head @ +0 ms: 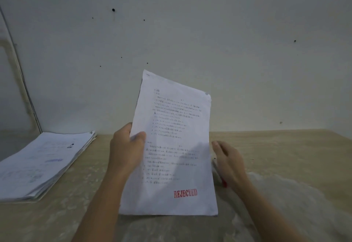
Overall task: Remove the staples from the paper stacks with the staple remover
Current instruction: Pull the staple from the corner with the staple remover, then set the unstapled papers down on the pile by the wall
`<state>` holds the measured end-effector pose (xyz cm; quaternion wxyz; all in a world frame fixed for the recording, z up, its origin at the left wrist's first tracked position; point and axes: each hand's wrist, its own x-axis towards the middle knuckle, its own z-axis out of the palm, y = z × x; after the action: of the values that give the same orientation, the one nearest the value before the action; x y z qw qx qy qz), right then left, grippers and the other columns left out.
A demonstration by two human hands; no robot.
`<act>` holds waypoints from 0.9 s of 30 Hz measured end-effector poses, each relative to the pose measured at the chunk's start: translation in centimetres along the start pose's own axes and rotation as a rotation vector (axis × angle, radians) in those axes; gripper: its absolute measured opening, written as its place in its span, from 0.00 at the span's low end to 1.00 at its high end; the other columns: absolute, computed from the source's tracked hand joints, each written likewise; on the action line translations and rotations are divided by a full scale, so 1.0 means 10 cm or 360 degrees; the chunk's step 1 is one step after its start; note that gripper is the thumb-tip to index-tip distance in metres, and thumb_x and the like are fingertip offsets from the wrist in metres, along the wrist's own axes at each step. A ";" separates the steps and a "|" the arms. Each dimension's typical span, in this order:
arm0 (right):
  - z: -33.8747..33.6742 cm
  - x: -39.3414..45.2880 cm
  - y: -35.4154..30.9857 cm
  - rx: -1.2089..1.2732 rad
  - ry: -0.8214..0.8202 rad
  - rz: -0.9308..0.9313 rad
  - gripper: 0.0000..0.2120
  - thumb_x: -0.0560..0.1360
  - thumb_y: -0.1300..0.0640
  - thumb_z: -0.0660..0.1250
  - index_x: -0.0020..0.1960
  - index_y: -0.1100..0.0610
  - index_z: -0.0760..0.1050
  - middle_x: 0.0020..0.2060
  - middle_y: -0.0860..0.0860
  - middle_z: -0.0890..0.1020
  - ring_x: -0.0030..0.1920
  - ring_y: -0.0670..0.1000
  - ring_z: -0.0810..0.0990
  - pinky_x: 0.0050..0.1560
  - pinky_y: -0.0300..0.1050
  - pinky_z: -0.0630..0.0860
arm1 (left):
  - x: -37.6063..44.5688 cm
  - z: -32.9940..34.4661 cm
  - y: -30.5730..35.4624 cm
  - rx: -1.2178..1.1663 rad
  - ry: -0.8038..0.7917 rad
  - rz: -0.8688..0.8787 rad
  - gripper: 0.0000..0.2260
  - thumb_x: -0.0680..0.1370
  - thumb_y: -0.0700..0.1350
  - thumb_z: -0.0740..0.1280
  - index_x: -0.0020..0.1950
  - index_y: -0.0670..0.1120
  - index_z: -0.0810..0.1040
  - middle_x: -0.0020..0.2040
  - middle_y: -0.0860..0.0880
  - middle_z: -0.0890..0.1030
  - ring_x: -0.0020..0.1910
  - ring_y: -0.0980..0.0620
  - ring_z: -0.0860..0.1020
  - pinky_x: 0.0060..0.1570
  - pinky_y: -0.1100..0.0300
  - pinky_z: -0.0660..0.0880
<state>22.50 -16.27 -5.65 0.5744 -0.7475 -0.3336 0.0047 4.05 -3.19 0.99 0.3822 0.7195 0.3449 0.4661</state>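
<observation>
My left hand (127,147) holds a stapled paper stack (172,146) upright above the table, thumb on its left edge. The top sheet carries printed text and a red "REJECTED" stamp near the bottom. A staple shows as a small dark mark at its top left corner (148,74). My right hand (229,162) is just right of the sheet, low over the table, fingers extended. A red and pale object, possibly the staple remover (224,183), peeks out under that hand; I cannot tell whether the hand grips it.
A thick pile of papers (42,163) lies on the wooden table (285,146) at the left, close to the wall. A crumpled clear plastic sheet (285,199) covers the table at the lower right. A pale wall rises right behind the table.
</observation>
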 end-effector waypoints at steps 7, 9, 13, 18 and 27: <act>-0.02 -0.01 -0.26 0.1056 -0.0196 0.0436 0.11 0.73 0.63 0.63 0.55 0.57 0.73 0.52 0.58 0.81 0.49 0.61 0.81 0.39 0.52 0.78 | -0.08 -0.05 0.15 -0.0157 -0.0054 -0.0044 0.06 0.77 0.40 0.61 0.49 0.46 0.76 0.43 0.52 0.80 0.41 0.55 0.78 0.32 0.62 0.73; -0.05 -0.03 -0.37 0.1128 -0.0234 0.0446 0.08 0.72 0.66 0.61 0.50 0.62 0.74 0.50 0.61 0.81 0.45 0.61 0.80 0.37 0.50 0.78 | -0.07 -0.10 0.22 -0.0163 -0.0091 -0.0044 0.06 0.77 0.41 0.61 0.52 0.48 0.74 0.45 0.52 0.79 0.42 0.56 0.77 0.32 0.63 0.71; -0.04 -0.12 -0.59 0.1241 -0.0343 0.0376 0.14 0.74 0.70 0.54 0.49 0.59 0.76 0.47 0.58 0.82 0.43 0.60 0.80 0.43 0.56 0.79 | 0.03 -0.32 0.39 -0.0042 -0.0290 -0.0018 0.09 0.79 0.43 0.61 0.58 0.48 0.69 0.53 0.50 0.76 0.48 0.51 0.76 0.38 0.61 0.73; 0.19 -0.26 -1.01 0.1103 -0.0457 0.0147 0.15 0.75 0.69 0.56 0.52 0.55 0.76 0.51 0.58 0.82 0.49 0.60 0.82 0.45 0.58 0.82 | 0.18 -0.83 0.53 0.0174 -0.0434 0.0061 0.15 0.79 0.44 0.59 0.66 0.47 0.66 0.59 0.50 0.74 0.56 0.48 0.75 0.51 0.55 0.72; 1.04 -0.30 -2.03 0.1086 -0.0364 0.0042 0.11 0.72 0.71 0.60 0.47 0.58 0.75 0.48 0.56 0.81 0.49 0.58 0.81 0.47 0.53 0.80 | 0.35 -2.18 -0.02 0.0197 -0.0087 -0.0045 0.08 0.78 0.41 0.60 0.56 0.44 0.73 0.50 0.48 0.79 0.49 0.48 0.79 0.47 0.53 0.76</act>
<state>6.11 -6.56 7.17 0.7496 -0.5116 -0.3653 0.2069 -15.21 4.86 8.20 0.3530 0.7492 0.3726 0.4186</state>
